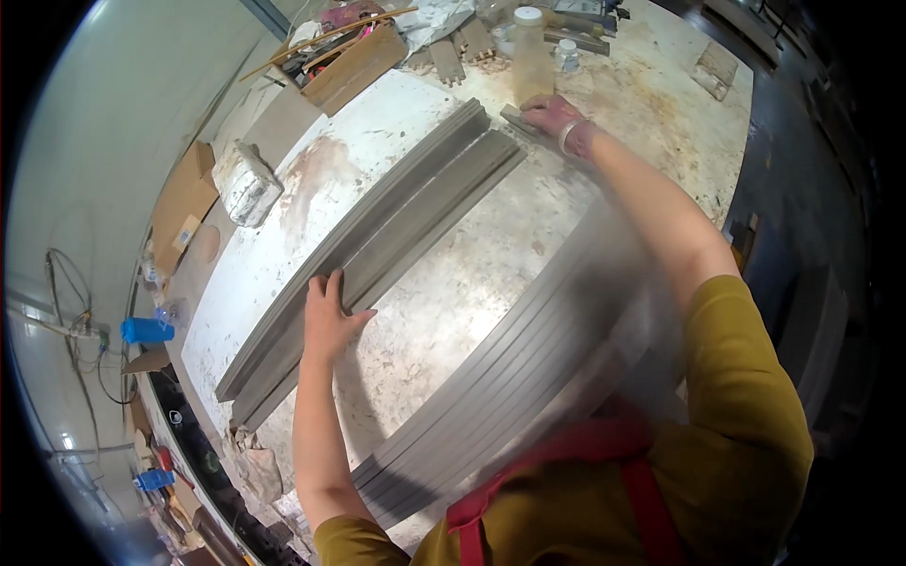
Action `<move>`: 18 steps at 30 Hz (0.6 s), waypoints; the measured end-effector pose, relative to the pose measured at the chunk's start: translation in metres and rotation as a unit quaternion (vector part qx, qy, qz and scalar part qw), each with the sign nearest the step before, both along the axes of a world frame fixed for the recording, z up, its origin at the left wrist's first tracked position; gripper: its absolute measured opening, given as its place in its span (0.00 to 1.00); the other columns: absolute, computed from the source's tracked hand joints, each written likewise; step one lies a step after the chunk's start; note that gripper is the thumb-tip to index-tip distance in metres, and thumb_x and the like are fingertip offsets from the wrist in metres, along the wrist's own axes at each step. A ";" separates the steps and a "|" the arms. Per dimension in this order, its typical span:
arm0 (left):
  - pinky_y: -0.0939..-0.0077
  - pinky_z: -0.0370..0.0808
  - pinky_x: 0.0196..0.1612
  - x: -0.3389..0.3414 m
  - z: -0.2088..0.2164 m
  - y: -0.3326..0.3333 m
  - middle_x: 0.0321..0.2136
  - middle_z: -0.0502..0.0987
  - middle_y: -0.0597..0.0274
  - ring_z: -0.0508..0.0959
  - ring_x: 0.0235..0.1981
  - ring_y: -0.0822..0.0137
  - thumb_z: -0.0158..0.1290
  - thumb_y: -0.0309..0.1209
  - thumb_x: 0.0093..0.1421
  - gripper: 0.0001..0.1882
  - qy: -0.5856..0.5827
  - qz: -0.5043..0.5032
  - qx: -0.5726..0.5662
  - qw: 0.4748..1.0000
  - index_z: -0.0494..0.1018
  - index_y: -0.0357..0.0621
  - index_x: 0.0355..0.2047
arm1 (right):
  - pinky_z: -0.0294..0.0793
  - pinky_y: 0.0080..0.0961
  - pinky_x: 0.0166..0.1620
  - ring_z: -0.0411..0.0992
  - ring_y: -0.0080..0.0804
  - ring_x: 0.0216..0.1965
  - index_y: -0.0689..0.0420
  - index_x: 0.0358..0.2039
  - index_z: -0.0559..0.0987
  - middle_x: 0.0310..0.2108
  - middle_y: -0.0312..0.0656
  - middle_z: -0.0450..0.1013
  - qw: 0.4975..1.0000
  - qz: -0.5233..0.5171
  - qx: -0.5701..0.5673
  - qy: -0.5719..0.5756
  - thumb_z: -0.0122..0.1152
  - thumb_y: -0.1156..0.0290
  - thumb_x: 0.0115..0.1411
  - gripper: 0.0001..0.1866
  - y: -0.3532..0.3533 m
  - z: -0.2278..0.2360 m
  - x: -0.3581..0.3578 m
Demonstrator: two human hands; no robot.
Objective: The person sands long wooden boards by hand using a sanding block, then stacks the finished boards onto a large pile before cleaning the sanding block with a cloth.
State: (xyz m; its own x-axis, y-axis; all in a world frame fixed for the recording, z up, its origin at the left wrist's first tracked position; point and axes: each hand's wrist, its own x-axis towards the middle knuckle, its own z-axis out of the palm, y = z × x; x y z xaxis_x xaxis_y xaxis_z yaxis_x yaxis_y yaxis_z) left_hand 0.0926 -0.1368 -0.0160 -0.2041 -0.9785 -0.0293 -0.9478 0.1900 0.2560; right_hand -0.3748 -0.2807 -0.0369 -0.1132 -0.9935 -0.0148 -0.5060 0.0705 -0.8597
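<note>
Two long grey moulding strips [368,222] lie side by side, slanting across the white worktable [425,283]. My left hand [328,316] rests on the nearer strip towards its lower left part, fingers spread and thumb out. Beyond the strips' upper right end, my right hand [555,118], in a reddish-pink covering or stain with a pale band at the wrist, grips a small grey block [517,120]. The far end of that block is bare; the rest is under my fingers. Close to my body lies a row of long flat grey slats [491,377], partly covered by my right arm and torso.
A cloudy capped bottle [530,57] stands just past my right hand, beside a small white-lidded jar [566,55]. At the far left are a cardboard box of tools [354,71] and a plastic-wrapped package [247,189]. A dusty flat block [714,71] lies near the right table edge.
</note>
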 end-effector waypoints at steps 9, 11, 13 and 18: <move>0.56 0.60 0.52 -0.004 -0.031 0.016 0.42 0.67 0.51 0.67 0.46 0.51 0.54 0.50 0.54 0.35 -0.058 -0.025 -0.118 0.991 0.62 0.44 0.57 | 0.71 0.25 0.44 0.74 0.36 0.37 0.58 0.38 0.80 0.35 0.47 0.77 0.999 0.033 0.000 -0.008 0.61 0.62 0.48 0.18 0.008 -0.015 0.009; 0.57 0.60 0.51 -0.005 -0.033 0.014 0.42 0.67 0.52 0.67 0.46 0.52 0.54 0.51 0.53 0.36 -0.066 -0.030 -0.107 0.992 0.62 0.45 0.57 | 0.71 0.26 0.44 0.74 0.37 0.38 0.58 0.39 0.80 0.36 0.48 0.77 0.999 0.038 -0.007 -0.017 0.61 0.63 0.48 0.18 0.011 -0.013 0.009; 0.56 0.61 0.50 -0.010 -0.031 0.012 0.42 0.67 0.52 0.68 0.46 0.52 0.54 0.51 0.53 0.36 -0.068 -0.031 -0.103 0.992 0.62 0.45 0.58 | 0.72 0.27 0.44 0.74 0.39 0.38 0.58 0.39 0.80 0.36 0.49 0.77 0.997 0.034 -0.023 0.061 0.61 0.63 0.48 0.18 0.018 -0.008 0.006; 0.57 0.62 0.48 -0.005 -0.037 0.013 0.41 0.67 0.52 0.68 0.44 0.53 0.55 0.52 0.52 0.37 -0.070 -0.023 -0.124 0.990 0.62 0.47 0.58 | 0.72 0.26 0.42 0.74 0.33 0.37 0.58 0.35 0.80 0.34 0.46 0.76 0.973 0.182 0.098 0.106 0.61 0.63 0.48 0.16 0.064 0.022 -0.035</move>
State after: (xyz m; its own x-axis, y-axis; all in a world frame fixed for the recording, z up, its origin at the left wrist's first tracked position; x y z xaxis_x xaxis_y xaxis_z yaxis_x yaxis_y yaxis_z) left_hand 0.0872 -0.1243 -0.0527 -0.2600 -0.9490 0.1785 -0.9595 0.2747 0.0627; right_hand -0.4098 -0.2163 -0.0154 0.2250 -0.9485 -0.2229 -0.6928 0.0051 -0.7211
